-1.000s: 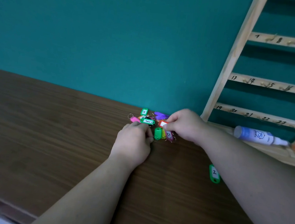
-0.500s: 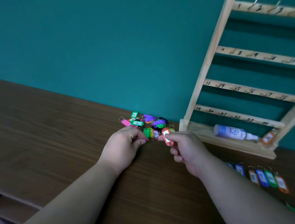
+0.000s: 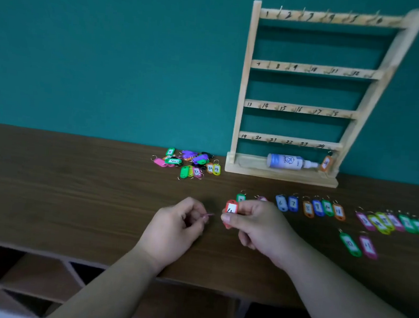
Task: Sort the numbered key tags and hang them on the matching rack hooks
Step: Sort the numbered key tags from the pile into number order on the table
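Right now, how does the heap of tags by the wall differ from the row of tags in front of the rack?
The heap is jumbled, with tags overlapping at all angles; the row lies side by side, labels up. The heap sits left of the rack; the row runs in front of it. Both are coloured numbered tags with rings.

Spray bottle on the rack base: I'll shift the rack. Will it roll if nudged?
Probably: the spray bottle lies on its side and looks round. The rack base seems lipped in front and might catch it. Seems plastic, likely light.
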